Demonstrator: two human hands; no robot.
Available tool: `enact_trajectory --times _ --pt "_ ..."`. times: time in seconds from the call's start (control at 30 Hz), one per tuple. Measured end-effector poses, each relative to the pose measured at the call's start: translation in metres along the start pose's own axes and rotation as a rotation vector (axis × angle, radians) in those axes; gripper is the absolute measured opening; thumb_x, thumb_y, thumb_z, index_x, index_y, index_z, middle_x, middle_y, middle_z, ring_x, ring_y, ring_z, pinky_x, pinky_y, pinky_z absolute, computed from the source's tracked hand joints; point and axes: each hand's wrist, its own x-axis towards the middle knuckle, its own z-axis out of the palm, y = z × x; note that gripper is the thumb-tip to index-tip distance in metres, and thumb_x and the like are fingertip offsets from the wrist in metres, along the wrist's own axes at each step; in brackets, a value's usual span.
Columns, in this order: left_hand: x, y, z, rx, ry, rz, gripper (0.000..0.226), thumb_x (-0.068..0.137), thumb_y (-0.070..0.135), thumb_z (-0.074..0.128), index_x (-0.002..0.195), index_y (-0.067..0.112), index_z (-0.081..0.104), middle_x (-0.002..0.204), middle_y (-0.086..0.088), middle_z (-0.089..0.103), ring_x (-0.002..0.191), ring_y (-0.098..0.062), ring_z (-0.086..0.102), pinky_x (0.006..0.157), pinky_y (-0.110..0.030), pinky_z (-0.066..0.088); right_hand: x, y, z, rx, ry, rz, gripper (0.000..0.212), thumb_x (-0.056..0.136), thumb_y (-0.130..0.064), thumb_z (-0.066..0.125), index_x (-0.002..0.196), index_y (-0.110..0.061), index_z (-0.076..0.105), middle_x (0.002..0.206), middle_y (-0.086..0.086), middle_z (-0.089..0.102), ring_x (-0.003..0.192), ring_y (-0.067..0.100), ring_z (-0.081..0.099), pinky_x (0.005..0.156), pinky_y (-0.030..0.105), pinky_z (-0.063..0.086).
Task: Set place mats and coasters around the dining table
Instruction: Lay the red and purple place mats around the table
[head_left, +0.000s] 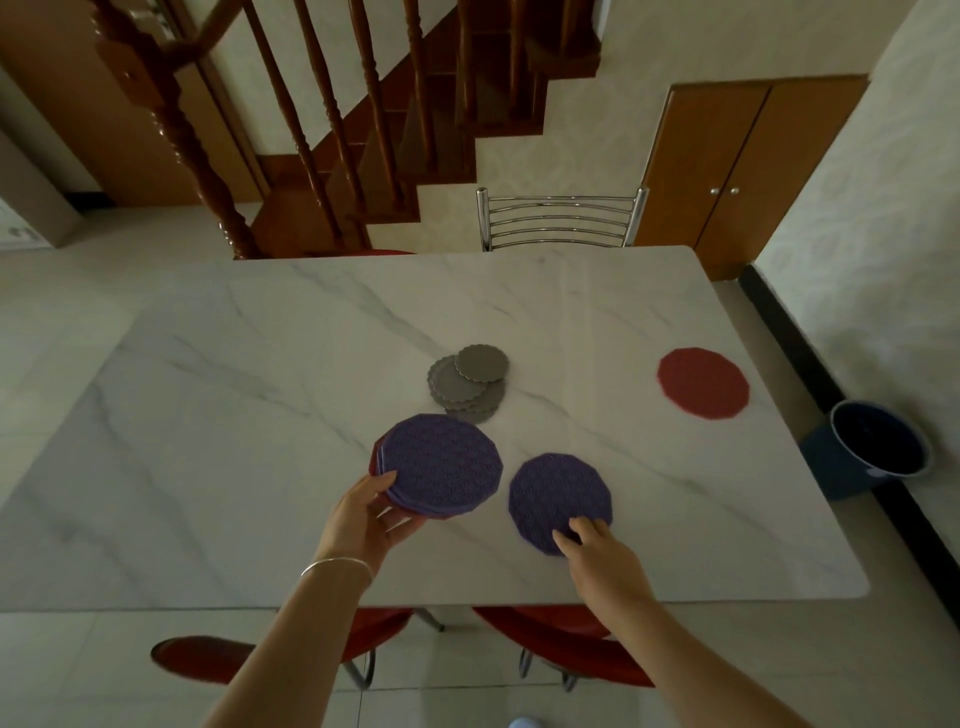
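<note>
My left hand (366, 512) grips a stack of round place mats (441, 465), purple on top with a red one showing underneath, held just above the white marble table (260, 364). My right hand (597, 553) pinches the near edge of a single purple place mat (558, 493) that lies near the table's front edge. A red place mat (702, 383) lies flat at the right side of the table. A loose pile of grey scalloped coasters (467, 387) sits near the table's middle, just beyond the stack.
A metal chair (558, 221) stands at the far side of the table. Red chair seats (566, 649) show under the near edge. A blue bucket (878, 441) sits on the floor at the right by the wall. A wooden staircase rises behind.
</note>
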Motion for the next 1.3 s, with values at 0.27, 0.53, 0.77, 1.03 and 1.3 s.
enact_trajectory --times 0.27,0.53,0.77,1.03,1.3 --pt "-0.008 0.000 0.004 -0.003 0.012 0.002 0.020 0.080 0.011 0.065 0.100 0.009 0.064 0.087 -0.013 0.072 0.075 -0.029 0.072 0.060 -0.038 0.059 0.024 -0.046 -0.076 0.490 0.375 -0.011 0.036 0.092 -0.016 0.047 0.128 -0.014 0.050 0.130 0.001 0.048 0.123 0.019 0.041 0.093 0.030 0.044" --pt "-0.016 0.037 0.000 0.059 -0.082 0.087 0.026 0.081 0.019 0.068 0.106 0.009 0.066 0.096 -0.015 0.074 0.083 -0.028 0.072 0.062 -0.035 0.059 0.063 -0.144 -0.132 0.479 0.165 -0.230 0.066 0.082 -0.054 0.059 0.135 -0.019 0.041 0.139 0.000 0.041 0.130 0.019 0.032 0.102 0.040 0.040" --pt "0.001 0.091 -0.048 0.076 -0.186 0.106 0.037 0.076 0.026 0.071 0.109 0.009 0.067 0.105 -0.018 0.072 0.091 -0.030 0.071 0.068 -0.036 0.058 0.091 -0.205 -0.146 0.500 0.189 -0.216 0.060 0.085 -0.051 0.057 0.135 -0.020 0.046 0.133 0.003 0.049 0.123 0.020 0.043 0.103 0.035 0.038" --pt "0.019 0.172 -0.138 0.139 -0.257 0.063 0.027 0.085 0.022 0.067 0.108 0.009 0.066 0.098 -0.014 0.074 0.090 -0.030 0.071 0.065 -0.036 0.059 0.112 -0.318 -0.171 0.422 0.400 -0.152 0.018 0.093 -0.020 0.048 0.088 -0.006 0.058 0.075 0.015 0.066 0.063 0.028 0.055 0.055 0.035 0.039" --pt "0.028 0.225 -0.245 0.079 -0.162 0.047 0.020 0.083 0.013 0.064 0.103 0.010 0.064 0.095 -0.014 0.070 0.085 -0.030 0.069 0.061 -0.035 0.058 0.143 -0.378 -0.159 0.329 0.382 0.021 0.020 0.084 -0.002 0.046 0.100 -0.007 0.057 0.082 0.017 0.068 0.073 0.037 0.060 0.057 0.036 0.039"
